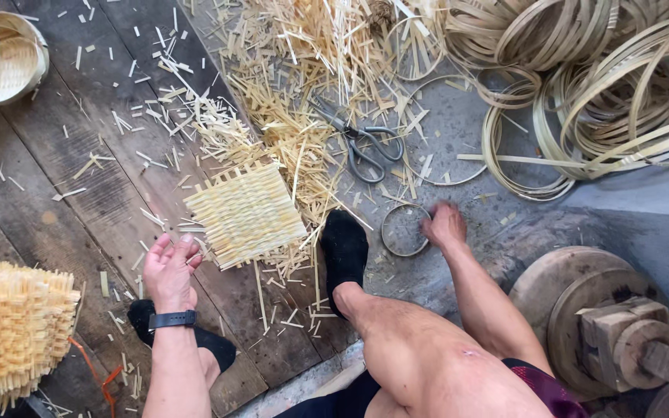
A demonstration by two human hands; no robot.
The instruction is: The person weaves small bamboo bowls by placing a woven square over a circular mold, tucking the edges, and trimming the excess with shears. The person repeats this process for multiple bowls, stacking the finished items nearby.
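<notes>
A square woven bamboo mat (245,214) is seen lying flat on the wooden plank floor (79,170), its loose strip ends sticking out on every side. The left hand (170,271), with a dark watch (172,319) at the wrist, is held palm up with fingers spread and nothing gripped, the fingertips just beside the mat's lower left corner. The right hand (444,225) is pressed down on the grey stone ground (629,217) at the rim of a small bamboo ring (406,230); the hand is blurred, so whether the ring is pinched or merely touched cannot be told. A foot in a black sock (344,251) is planted between mat and ring, and a second black-socked foot (195,337) is tucked under the left forearm. A pair of scissors (361,139) is shown resting just above the ring among a heap of bamboo offcuts (288,85) scattered across the floor. Coils of bamboo strip (598,85) are piled at the upper right. A stack of finished woven mats (13,333) is seen at the lower left, small round baskets (5,58) at the upper left, and a round wooden block (605,325) at the lower right.
</notes>
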